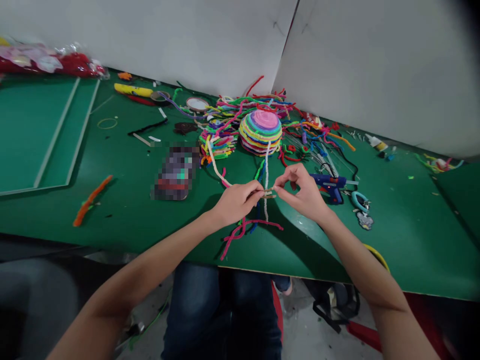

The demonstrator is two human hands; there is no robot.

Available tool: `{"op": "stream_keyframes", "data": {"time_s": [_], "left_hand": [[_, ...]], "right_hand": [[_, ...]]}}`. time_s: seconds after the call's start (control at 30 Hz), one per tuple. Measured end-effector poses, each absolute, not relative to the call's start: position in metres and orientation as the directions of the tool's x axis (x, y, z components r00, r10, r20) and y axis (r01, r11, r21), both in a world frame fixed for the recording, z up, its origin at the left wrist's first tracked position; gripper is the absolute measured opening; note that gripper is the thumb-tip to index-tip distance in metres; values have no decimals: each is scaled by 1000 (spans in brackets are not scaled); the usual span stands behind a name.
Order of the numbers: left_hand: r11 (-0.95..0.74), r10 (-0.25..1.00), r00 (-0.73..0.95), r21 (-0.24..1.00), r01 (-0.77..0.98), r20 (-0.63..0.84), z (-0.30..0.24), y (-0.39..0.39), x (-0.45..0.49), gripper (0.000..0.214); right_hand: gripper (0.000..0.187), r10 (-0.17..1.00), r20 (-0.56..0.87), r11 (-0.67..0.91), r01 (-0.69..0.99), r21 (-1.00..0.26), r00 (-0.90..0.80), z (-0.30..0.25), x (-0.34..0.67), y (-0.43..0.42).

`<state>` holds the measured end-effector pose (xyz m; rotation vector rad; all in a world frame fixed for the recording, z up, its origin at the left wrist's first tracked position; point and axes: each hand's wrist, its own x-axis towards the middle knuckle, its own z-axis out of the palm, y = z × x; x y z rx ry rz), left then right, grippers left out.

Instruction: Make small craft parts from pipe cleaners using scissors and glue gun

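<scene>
My left hand (240,202) is closed in a pinch on a short tan pipe cleaner (269,196), which looks folded or doubled. The thumb and fingertip of my right hand (300,192) meet at its other end. Beneath my hands lie loose pipe cleaners: a white one (266,165), blue and green ones, and crossed pink ones (243,225). Just beyond stands a dome (260,131) of coiled striped pipe cleaners, pink at the top. A multicoloured pipe-cleaner bundle (221,142) sits left of it.
A blue glue gun (332,186) lies right of my right hand, near a turquoise ring keychain (360,201). Left are a blurred-out phone (176,172) and an orange pipe cleaner (92,200). More pipe cleaners pile against the wall (150,40). A small white bottle (376,142) lies far right.
</scene>
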<state>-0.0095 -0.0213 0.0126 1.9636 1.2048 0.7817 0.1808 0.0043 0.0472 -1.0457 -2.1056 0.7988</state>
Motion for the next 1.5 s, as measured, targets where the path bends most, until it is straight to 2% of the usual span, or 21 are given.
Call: {"op": "stream_keyframes", "data": {"time_s": [1.2, 1.5], "left_hand": [[-322, 913, 384, 817, 478, 135, 12, -21, -9, 17], [-310, 920, 369, 818, 484, 130, 13, -21, -9, 18]], "right_hand": [[21, 840, 235, 481, 470, -740, -489, 45, 182, 4], [19, 840, 266, 487, 439, -755, -474, 40, 181, 4]]}}
